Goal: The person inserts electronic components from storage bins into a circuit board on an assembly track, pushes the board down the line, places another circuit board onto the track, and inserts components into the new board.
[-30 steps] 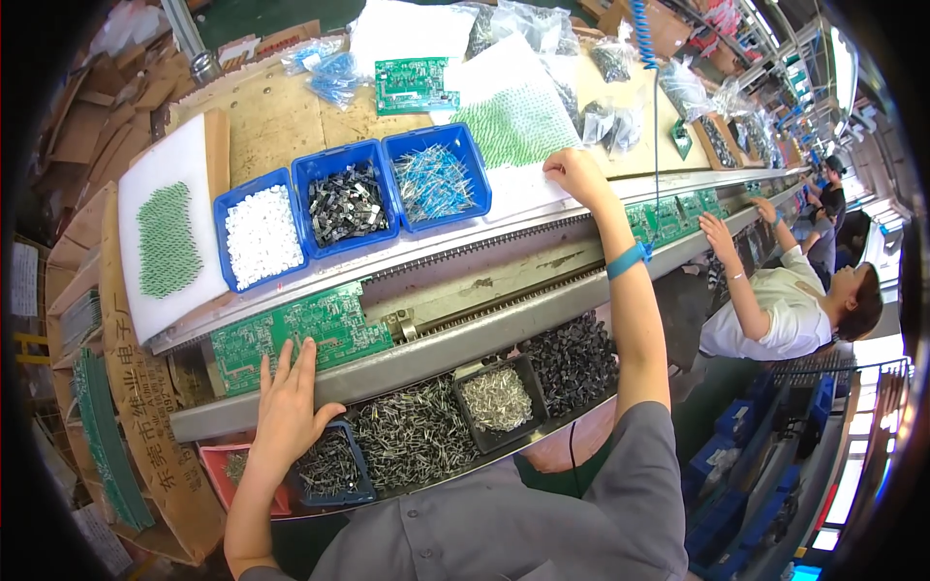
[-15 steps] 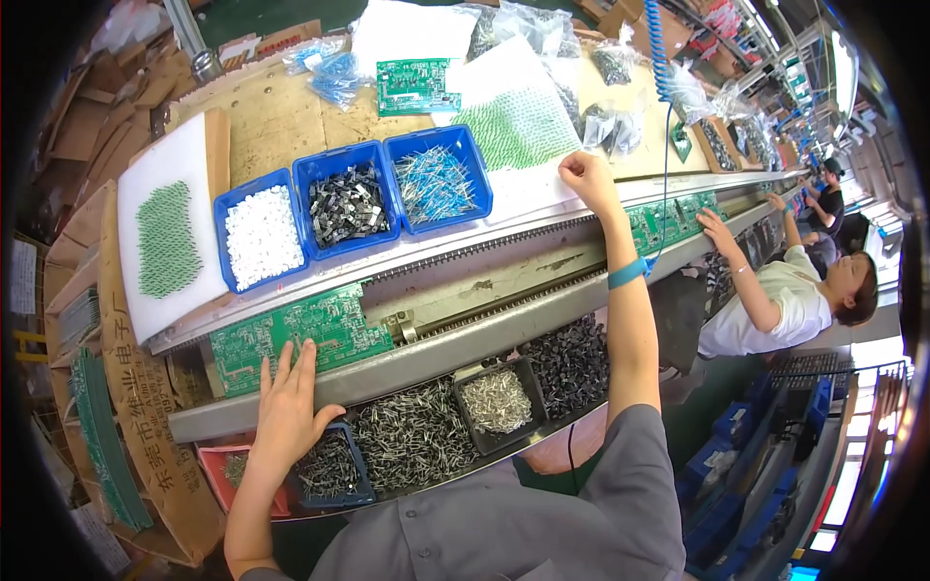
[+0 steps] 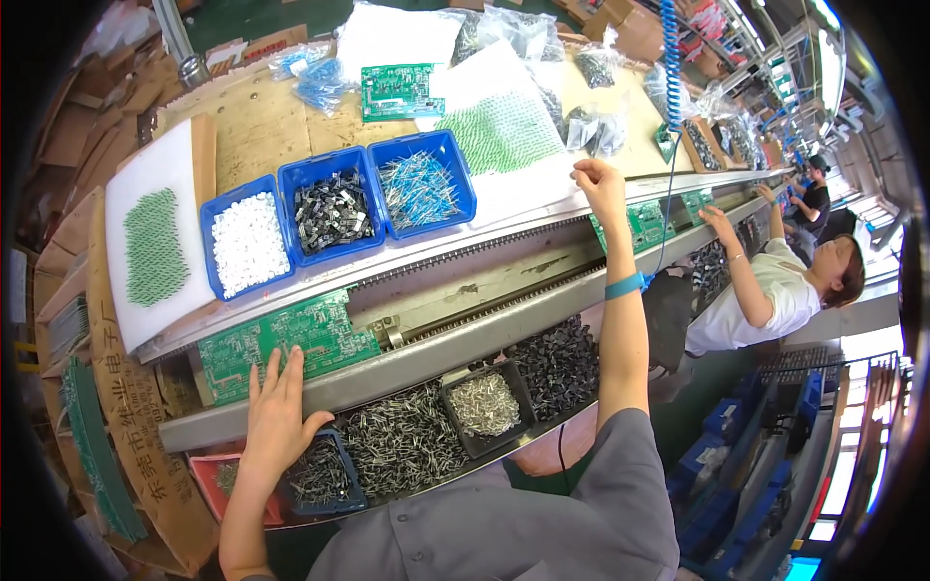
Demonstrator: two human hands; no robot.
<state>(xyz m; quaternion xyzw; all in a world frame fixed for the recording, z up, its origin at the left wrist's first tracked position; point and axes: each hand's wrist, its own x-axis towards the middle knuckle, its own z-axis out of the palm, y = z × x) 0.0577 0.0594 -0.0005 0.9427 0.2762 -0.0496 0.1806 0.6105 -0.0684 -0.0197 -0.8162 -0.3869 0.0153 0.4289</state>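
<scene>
My left hand point(image 3: 278, 412) lies open over the metal rail point(image 3: 339, 387), fingers spread, the fingertips on the near edge of a green circuit board point(image 3: 291, 339). That board sits in the conveyor track. My right hand point(image 3: 604, 198) is raised over the far side of the track, thumb and forefinger pinched together. Whatever is in the pinch is too small to make out. A blue wrist strap point(image 3: 625, 286) circles my right wrist. Just left of this hand lies a white sheet point(image 3: 494, 194) with rows of green-bodied parts.
Blue bins hold white parts point(image 3: 249, 242), black parts point(image 3: 334, 213) and blue leaded parts point(image 3: 419, 189). A foam slab point(image 3: 121, 232) stands at left. Along the near side are metal pins point(image 3: 402, 436) and a black tray point(image 3: 528, 412). A co-worker point(image 3: 756, 290) works at right.
My right hand has moved a little right and nearer, its pinched fingers now pointing left. My left hand stays at the board. The whole view has shifted slightly.
</scene>
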